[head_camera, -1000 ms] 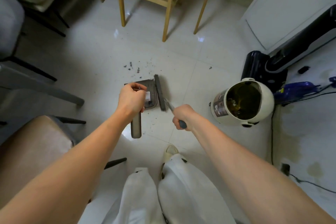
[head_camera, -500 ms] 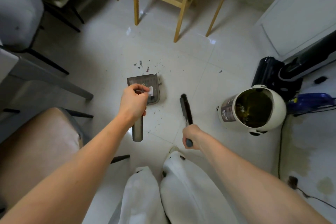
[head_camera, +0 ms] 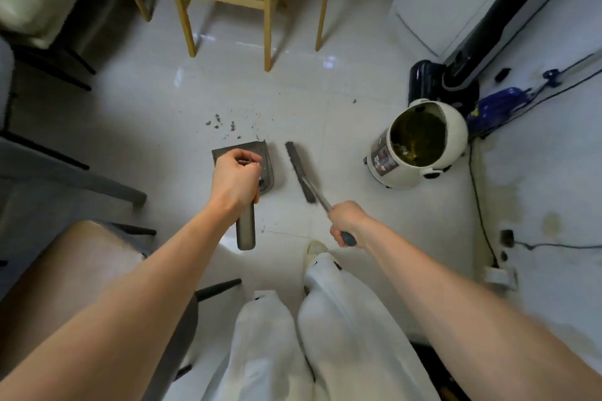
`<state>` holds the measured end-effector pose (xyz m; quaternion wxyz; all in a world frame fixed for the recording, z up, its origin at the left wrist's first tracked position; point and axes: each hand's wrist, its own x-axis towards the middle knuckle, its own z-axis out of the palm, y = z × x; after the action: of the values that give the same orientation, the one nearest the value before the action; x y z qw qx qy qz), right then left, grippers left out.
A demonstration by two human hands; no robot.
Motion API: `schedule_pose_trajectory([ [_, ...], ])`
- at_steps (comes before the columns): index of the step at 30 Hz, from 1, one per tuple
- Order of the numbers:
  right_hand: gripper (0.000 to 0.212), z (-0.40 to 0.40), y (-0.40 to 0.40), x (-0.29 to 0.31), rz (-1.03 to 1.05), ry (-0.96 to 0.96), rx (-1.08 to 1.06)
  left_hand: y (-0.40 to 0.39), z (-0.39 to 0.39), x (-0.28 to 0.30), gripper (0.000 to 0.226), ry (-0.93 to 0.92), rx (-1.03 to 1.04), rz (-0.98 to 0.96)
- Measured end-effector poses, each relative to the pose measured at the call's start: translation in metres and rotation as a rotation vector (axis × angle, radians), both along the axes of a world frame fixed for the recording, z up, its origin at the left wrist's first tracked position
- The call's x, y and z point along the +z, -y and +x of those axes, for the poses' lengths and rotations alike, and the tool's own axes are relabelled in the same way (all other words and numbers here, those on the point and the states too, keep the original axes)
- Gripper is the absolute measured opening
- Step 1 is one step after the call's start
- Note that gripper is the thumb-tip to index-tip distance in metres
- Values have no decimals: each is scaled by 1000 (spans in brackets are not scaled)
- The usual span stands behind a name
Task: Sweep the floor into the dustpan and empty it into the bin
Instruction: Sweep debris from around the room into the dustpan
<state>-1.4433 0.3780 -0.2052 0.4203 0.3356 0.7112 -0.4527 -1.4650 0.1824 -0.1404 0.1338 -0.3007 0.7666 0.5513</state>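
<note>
The grey dustpan point(head_camera: 257, 166) sits on the floor at frame centre, its handle gripped by the left hand point(head_camera: 236, 181). The right hand point(head_camera: 347, 225) clasps the brush point(head_camera: 301, 172), now angled closer beside the pan than half a second ago. Debris point(head_camera: 224, 124) lies just above; the bin point(head_camera: 417, 143) stands right.

The brush point(head_camera: 299, 172) — against the dustpan point(head_camera: 260, 159) a second ago, then pulled back toward the right hand point(head_camera: 347, 223) — now lies angled just beside the pan again.
</note>
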Motion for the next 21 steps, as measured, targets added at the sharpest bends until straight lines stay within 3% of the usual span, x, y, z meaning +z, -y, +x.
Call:
schedule_pose_trajectory([
  [4,30,42,-31,0,128,-38,69,-14,20,0,25,-7,-122,-3],
  [11,35,110,-103,-9,204,11,-124,-73,38,-6,18,5,-250,32],
  [21,33,118,-212,-34,240,106,-269,-145,39,-25,20,51,-309,25],
])
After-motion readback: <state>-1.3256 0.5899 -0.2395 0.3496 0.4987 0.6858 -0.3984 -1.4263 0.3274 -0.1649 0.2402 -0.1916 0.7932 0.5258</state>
